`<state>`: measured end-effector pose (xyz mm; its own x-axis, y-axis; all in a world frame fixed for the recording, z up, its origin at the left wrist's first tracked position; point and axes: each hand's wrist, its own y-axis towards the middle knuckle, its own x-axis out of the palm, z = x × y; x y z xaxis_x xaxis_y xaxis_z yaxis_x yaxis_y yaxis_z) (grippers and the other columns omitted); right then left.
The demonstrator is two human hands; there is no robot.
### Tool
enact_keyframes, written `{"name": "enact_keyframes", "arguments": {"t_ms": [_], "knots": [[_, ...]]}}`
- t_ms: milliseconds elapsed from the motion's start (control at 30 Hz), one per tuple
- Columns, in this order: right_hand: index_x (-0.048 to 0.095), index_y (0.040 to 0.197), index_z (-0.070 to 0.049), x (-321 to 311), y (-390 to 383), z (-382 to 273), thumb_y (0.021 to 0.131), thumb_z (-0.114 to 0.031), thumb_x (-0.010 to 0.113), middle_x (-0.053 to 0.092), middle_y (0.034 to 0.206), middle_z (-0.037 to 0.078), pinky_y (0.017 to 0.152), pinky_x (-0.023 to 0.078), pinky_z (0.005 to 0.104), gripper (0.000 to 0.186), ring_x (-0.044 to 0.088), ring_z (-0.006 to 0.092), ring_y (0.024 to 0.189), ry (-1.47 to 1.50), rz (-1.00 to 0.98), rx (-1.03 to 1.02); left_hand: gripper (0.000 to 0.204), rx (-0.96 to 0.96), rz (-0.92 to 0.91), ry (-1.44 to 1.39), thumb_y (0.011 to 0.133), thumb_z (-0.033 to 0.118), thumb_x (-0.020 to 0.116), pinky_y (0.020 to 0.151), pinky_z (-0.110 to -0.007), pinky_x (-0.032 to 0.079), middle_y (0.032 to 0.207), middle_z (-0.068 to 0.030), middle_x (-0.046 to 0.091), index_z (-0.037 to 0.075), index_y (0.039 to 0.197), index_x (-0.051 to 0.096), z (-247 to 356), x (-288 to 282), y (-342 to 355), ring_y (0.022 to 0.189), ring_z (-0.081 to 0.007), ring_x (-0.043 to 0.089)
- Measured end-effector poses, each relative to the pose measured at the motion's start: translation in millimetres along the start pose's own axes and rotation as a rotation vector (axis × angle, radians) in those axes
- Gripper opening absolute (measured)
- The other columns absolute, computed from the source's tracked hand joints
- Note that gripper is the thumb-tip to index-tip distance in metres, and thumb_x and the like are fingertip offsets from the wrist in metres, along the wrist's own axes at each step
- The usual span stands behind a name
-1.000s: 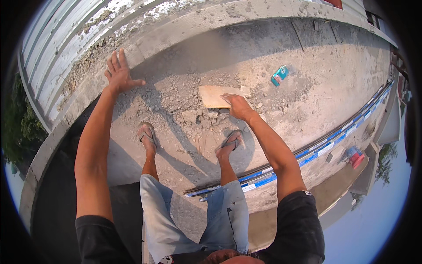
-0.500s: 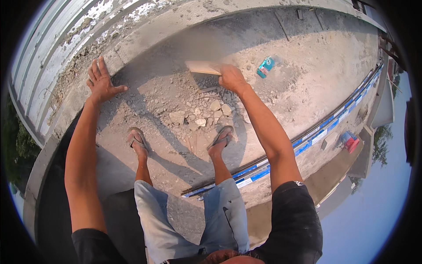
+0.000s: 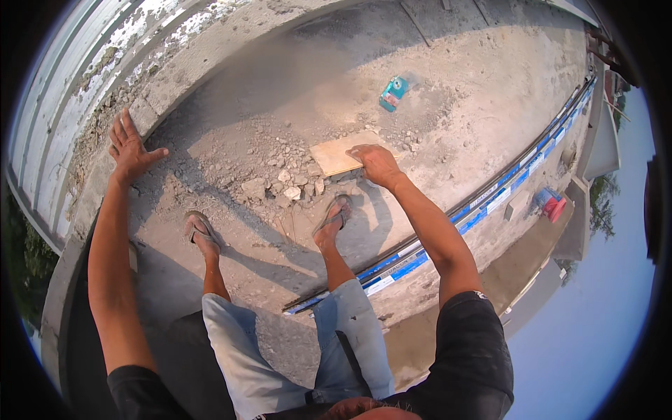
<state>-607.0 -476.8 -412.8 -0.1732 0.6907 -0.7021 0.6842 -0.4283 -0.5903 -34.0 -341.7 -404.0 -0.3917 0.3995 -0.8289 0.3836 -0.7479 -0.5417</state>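
My right hand (image 3: 374,162) grips one end of a flat, pale wooden board (image 3: 339,154), held low over the ground just beyond my right foot. Grey rubble (image 3: 269,183) of broken chunks and grit lies to the left of the board and under its near edge. On the rim of a low concrete wall (image 3: 143,115) at the left, my left hand (image 3: 131,148) rests with its fingers spread, holding nothing. A haze of dust blurs the ground beyond the rubble.
A teal packet (image 3: 393,94) lies on the dusty ground past the board. Long blue-and-white wrapped bars (image 3: 483,204) run along the right side. Beyond them stands a red and blue container (image 3: 551,204). Corrugated metal sheeting (image 3: 91,70) lies outside the wall. My sandalled feet stand near the rubble.
The right hand has brought the board nearer to my feet, and more of its flat face shows. My left hand stays on the wall. The whole view has shifted a little.
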Motion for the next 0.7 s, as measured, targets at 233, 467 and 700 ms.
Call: {"name": "enact_keyframes", "arguments": {"t_ms": [233, 467, 700], "knots": [[0.062, 0.120, -0.016, -83, 67, 106, 0.070, 0.002, 0.058, 0.061, 0.121, 0.007, 0.094, 0.046, 0.0361, 0.053, 0.056, 0.0254, 0.113, -0.201, 0.388, 0.146, 0.132, 0.006, 0.016, 0.025, 0.059, 0.038, 0.086, 0.106, -0.065, 0.006, 0.154, -0.0232, -0.005, 0.019, 0.150, -0.008, 8, 4, 5, 0.141, -0.0449, -0.008], [0.060, 0.121, -0.017, -18, 20, 136, 0.069, 0.006, 0.056, 0.059, 0.124, 0.006, 0.096, 0.044, 0.0355, 0.057, 0.054, 0.0252, 0.116, -0.072, 0.306, 0.109, 0.116, 0.038, 0.068, 0.078, 0.070, 0.033, 0.078, 0.108, -0.062, 0.006, 0.155, -0.0209, -0.003, 0.017, 0.150, -0.004, -8, 7, 2, 0.142, -0.0449, -0.005], [0.060, 0.121, -0.013, 55, -118, 146, 0.069, 0.009, 0.052, 0.058, 0.125, 0.009, 0.100, 0.041, 0.0373, 0.057, 0.053, 0.0268, 0.118, -0.043, 0.058, 0.165, 0.111, 0.041, 0.071, 0.092, 0.075, 0.034, 0.074, 0.108, -0.062, 0.006, 0.155, -0.0214, -0.003, 0.016, 0.150, -0.005, -25, 19, 12, 0.141, -0.0451, -0.006]]}}
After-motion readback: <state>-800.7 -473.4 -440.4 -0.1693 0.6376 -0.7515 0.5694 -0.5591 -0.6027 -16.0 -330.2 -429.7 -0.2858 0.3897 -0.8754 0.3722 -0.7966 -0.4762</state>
